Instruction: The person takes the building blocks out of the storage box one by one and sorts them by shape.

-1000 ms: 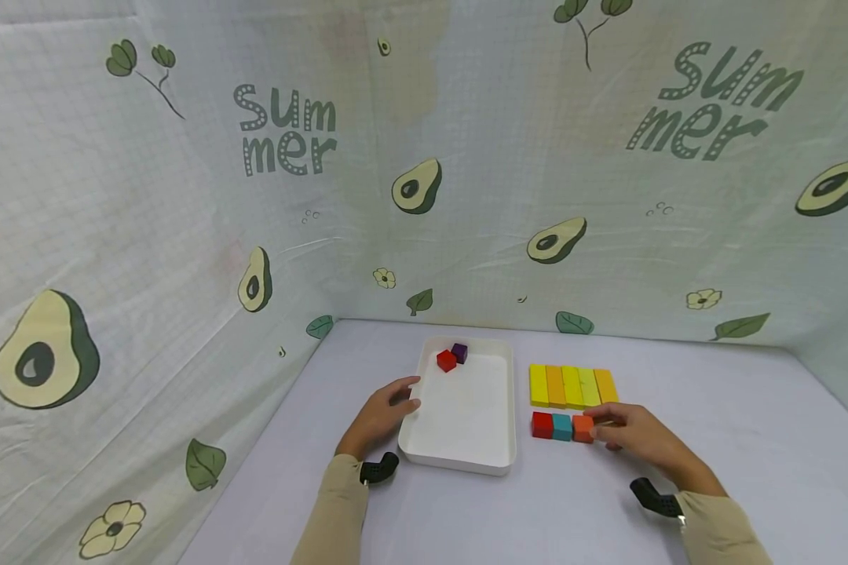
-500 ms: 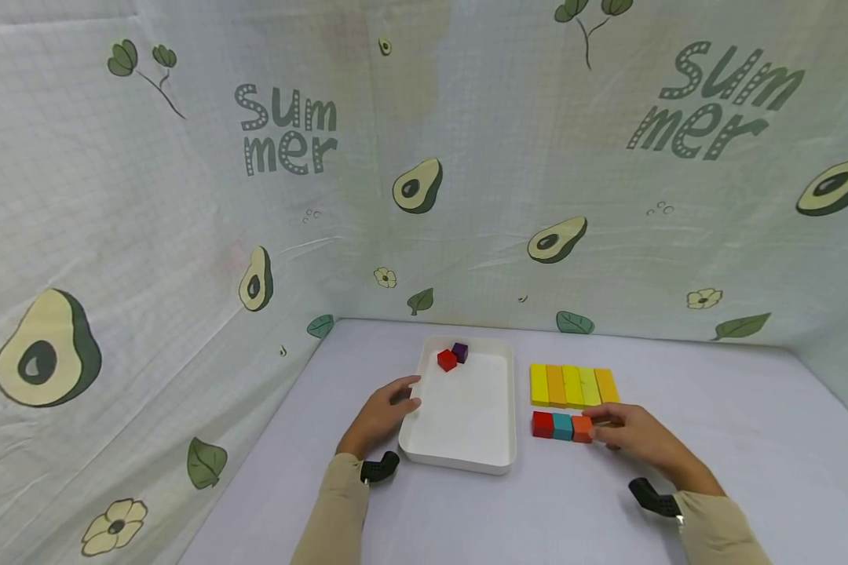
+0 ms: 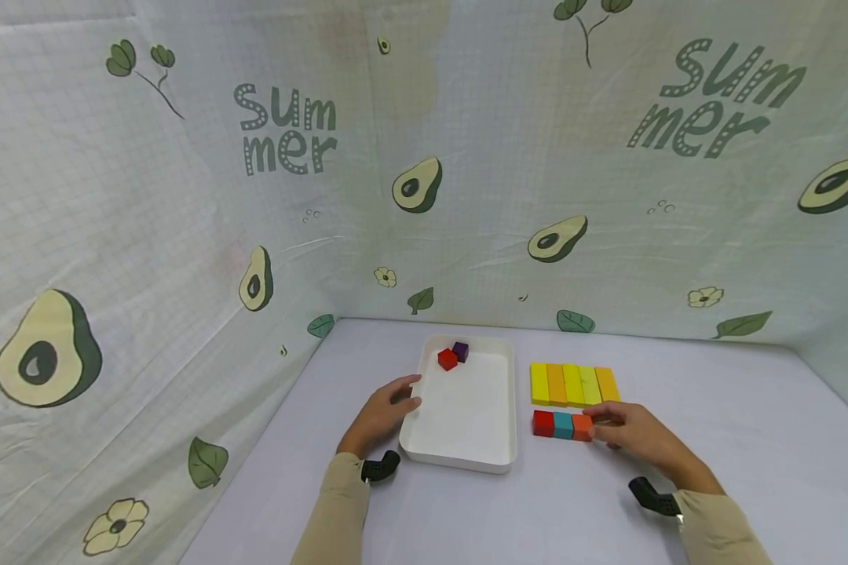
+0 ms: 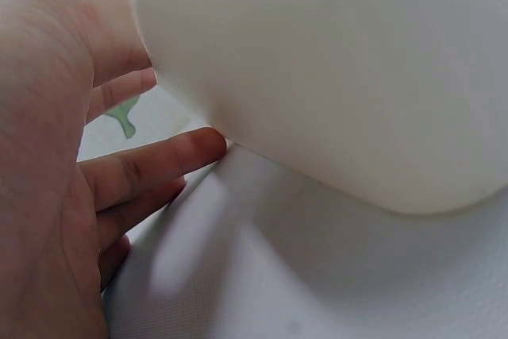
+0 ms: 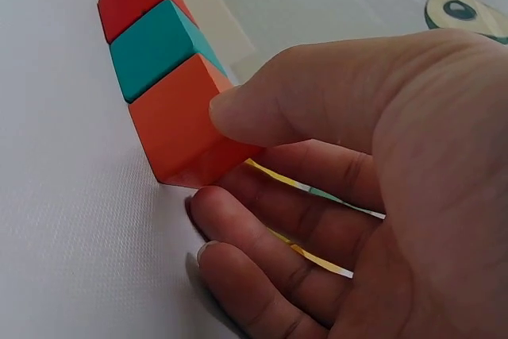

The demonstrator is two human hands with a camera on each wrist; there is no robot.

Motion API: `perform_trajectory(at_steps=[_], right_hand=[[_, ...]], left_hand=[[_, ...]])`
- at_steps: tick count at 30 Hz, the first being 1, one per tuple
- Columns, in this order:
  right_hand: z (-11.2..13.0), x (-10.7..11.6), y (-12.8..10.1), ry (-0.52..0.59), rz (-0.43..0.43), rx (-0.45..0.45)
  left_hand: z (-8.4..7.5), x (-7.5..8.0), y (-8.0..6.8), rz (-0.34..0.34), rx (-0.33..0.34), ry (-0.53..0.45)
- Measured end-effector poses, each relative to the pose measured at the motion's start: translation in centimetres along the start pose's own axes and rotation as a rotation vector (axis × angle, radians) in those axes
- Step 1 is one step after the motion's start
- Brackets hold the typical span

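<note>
The white tray point(image 3: 459, 416) lies in the middle of the table. At its left side my left hand point(image 3: 380, 414) holds the edge. In the left wrist view, part of that hand passes behind the tray wall point(image 4: 317, 77), and a fingertip point(image 4: 208, 145) meets the wall's lower edge. To the right of the tray, a red cube point(image 3: 543, 424), a teal cube point(image 3: 562, 425) and an orange cube point(image 3: 582, 428) stand in a row, side by side. My right hand point(image 3: 636, 431) pinches the orange cube at the row's right end, thumb point(image 5: 246, 113) against its face.
Inside the tray, a red cube point(image 3: 447, 359) and a purple cube point(image 3: 461, 351) sit at the far left corner. Several yellow and orange flat blocks point(image 3: 572, 384) lie side by side behind the cube row. A printed cloth point(image 3: 480, 196) hangs behind the table.
The orange cube has shifted slightly left against the teal cube, with my right hand on it. My left hand and the tray have stayed in place.
</note>
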State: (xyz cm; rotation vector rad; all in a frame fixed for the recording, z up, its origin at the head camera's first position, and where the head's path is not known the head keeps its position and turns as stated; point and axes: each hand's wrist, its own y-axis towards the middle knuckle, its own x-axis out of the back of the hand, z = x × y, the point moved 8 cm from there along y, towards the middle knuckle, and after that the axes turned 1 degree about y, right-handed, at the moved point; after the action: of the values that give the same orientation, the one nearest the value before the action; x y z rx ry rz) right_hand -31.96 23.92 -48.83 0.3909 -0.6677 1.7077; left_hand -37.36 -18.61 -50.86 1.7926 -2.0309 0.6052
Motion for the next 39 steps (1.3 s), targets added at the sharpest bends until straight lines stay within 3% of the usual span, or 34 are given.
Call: perform_trajectory(at_steps=[12, 19, 25, 39], right_hand=[[0.7, 0.9, 0.4, 0.044, 0.001, 0.029], [4.0, 1.7, 0.8, 0.043, -0.071, 0.109], [6.4, 1.5, 2.2, 0.118, -0.097, 0.174], [11.3, -1.1, 6.9, 0.259, -0.087, 0.224]], left_hand=[[-0.1, 0.1, -0.1, 0.002, -0.001, 0.001], [0.1, 0.2, 0.0, -0.008, -0.003, 0.017], [-0.3, 0.0, -0.2, 0.003, -0.002, 0.003], [-0.4, 0.0, -0.3, 0.004, 0.0, 0.002]])
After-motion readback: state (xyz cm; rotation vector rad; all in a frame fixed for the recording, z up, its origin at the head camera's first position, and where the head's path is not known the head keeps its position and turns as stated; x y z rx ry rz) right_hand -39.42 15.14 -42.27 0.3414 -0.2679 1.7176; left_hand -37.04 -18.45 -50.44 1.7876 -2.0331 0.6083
